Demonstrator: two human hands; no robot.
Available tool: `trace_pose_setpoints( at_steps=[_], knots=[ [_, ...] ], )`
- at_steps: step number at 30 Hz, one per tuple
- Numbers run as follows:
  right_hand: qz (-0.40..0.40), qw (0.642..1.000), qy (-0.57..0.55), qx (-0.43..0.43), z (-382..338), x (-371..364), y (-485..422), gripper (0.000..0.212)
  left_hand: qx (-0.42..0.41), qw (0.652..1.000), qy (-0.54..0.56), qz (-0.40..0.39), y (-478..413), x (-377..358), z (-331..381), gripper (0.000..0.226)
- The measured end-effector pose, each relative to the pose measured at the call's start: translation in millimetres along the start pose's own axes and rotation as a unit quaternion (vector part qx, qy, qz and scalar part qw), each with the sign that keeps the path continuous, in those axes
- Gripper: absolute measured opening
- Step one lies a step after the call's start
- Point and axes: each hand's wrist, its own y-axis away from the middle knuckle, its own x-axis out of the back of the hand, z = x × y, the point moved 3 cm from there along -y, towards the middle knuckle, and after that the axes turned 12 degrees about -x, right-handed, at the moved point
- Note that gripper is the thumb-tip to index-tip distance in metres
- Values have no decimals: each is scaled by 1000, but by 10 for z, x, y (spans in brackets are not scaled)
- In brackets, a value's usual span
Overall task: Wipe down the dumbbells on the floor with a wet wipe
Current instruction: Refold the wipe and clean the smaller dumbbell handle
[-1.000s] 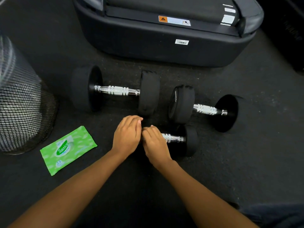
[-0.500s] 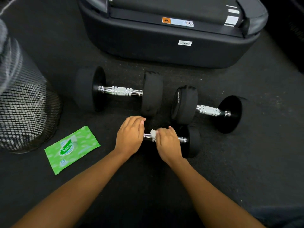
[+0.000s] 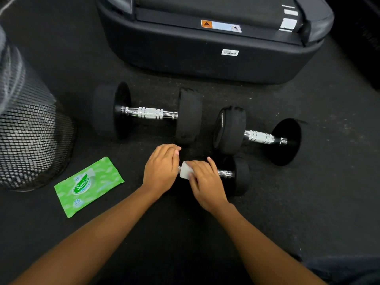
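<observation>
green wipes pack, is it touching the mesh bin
Apart. The head view shows a strip of dark floor between the green wipes pack and the base of the mesh bin.

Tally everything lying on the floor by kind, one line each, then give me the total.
Dumbbells: 3 (far left, far right, small near one)
Wet wipe: 1, under the right hand
Green wipe pack: 1
Mesh bin: 1
Black machine base: 1
Total: 7
</observation>
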Motion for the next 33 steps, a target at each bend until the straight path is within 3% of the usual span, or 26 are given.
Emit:
trace_pose_setpoints(
  at_steps=[4,12,19,23,26,30,33],
  knots=[
    [18,998,43,-34,-281,-79,-188,45,0,1000,0,1,-7,-14,-2,43],
    [-4,998,-27,56,7,1,44,40,1,1000,0,-2,-2,4,11,44],
    [67,995,-61,-32,235,42,34,33,4,1000,4,-5,-11,3,17,46],
    [25,997,16,-64,46,58,-210,51,1,1000,3,3,-16,3,20,44],
    [-20,998,41,-43,-117,25,-276,43,-5,1000,0,5,-16,4,23,44],
    [4,999,-2,40,-160,-24,-118,33,-7,1000,-1,8,-8,2,15,42],
    [20,998,-35,52,-2,-18,-4,31,-5,1000,-4,10,-4,-5,8,41]
  ],
)
